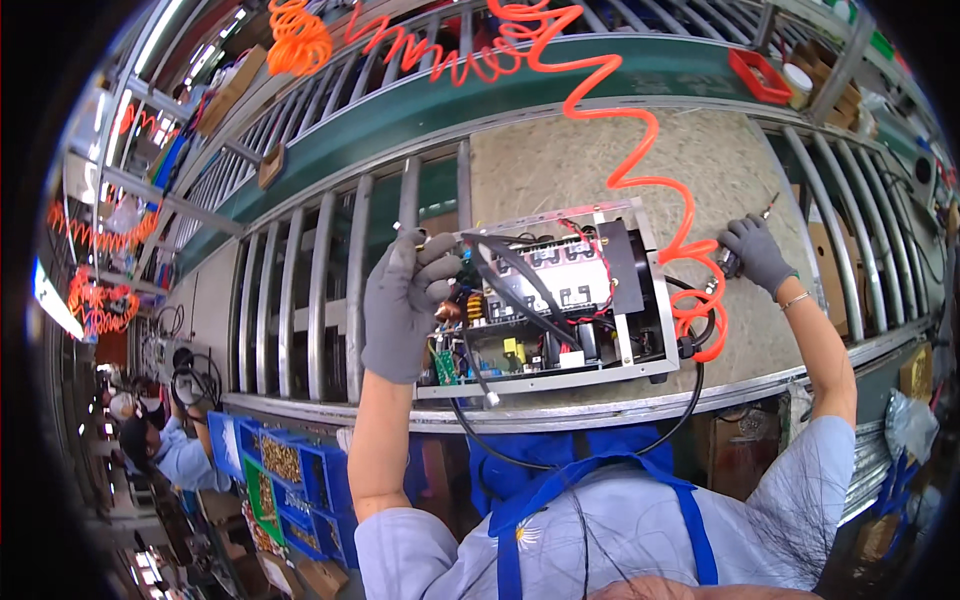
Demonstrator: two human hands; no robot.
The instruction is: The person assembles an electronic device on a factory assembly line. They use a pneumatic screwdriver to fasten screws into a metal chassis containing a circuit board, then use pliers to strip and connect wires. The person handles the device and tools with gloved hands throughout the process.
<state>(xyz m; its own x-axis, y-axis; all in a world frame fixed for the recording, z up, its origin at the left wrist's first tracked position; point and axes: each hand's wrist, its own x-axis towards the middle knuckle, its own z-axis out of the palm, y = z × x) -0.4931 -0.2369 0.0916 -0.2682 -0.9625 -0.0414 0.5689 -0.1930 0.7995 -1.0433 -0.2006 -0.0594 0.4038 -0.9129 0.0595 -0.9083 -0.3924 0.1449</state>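
Unit sits open side up, presumably for access, left hand half-curled at its left end, can't tell on what, right hand wrapped round driver beyond its right end, hose slack, likely for reach.

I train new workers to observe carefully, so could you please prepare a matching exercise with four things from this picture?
Things:
1. coiled hose beside the right hand
2. tray at upper right
3. right hand
4. electronics unit

Descriptions:
A. holding a tool
B. red
C. open, its inside visible
D. orange

Pairs: 1-D; 2-B; 3-A; 4-C
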